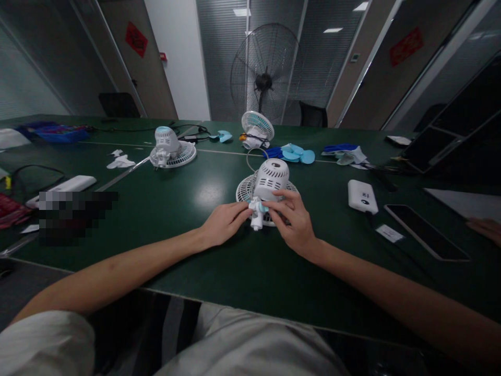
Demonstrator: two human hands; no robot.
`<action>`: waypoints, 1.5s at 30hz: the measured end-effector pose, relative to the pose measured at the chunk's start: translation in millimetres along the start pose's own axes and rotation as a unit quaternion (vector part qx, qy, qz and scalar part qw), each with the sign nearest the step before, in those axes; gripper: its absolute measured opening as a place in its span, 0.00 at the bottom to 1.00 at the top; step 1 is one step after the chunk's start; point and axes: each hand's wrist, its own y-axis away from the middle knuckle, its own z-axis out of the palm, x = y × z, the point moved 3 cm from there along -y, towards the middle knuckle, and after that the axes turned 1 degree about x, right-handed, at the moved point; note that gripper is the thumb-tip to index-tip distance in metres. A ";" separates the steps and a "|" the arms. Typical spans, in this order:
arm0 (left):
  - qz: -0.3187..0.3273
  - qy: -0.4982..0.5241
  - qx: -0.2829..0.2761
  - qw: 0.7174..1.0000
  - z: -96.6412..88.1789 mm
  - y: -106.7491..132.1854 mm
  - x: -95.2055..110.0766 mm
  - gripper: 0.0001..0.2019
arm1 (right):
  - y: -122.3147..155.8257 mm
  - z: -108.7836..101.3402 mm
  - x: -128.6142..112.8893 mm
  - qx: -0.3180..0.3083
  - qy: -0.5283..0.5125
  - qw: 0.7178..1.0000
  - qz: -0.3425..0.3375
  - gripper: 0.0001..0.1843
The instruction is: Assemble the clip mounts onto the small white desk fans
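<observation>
A small white desk fan (273,177) lies face down on the green table in front of me, its round grille (246,189) beneath the slotted motor housing. From the near side of the housing sticks out a white neck joint (257,220). Fingertips of my left hand (226,222) are pressed together against the left side of this joint. On its right side, my right hand (293,222) pinches a light-blue knob (263,208) between thumb and finger. Another right finger rests against the housing. The fingertips partly cover the knob.
On the green table (195,196), a second fan (166,143) lies at left and a third (257,128) farther back. Light-blue blades (297,154) sit behind. To the right are a white power bank (362,196), a phone (426,231) and another person's hand (485,230).
</observation>
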 end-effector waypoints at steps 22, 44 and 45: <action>0.002 -0.001 -0.005 1.000 -1.1 0.2 0.8 0.20 | -2.8 -4.2 -4.4 -0.011 0.011 1.000 0.017 0.12; 0.021 -0.006 -0.021 1.000 -1.7 0.1 4.2 0.19 | -3.6 -4.2 -3.8 -0.006 0.030 0.999 0.029 0.03; 0.022 -0.005 -0.022 1.000 -1.7 0.1 4.4 0.19 | -3.8 -4.1 -3.9 -0.006 0.030 0.999 0.029 0.03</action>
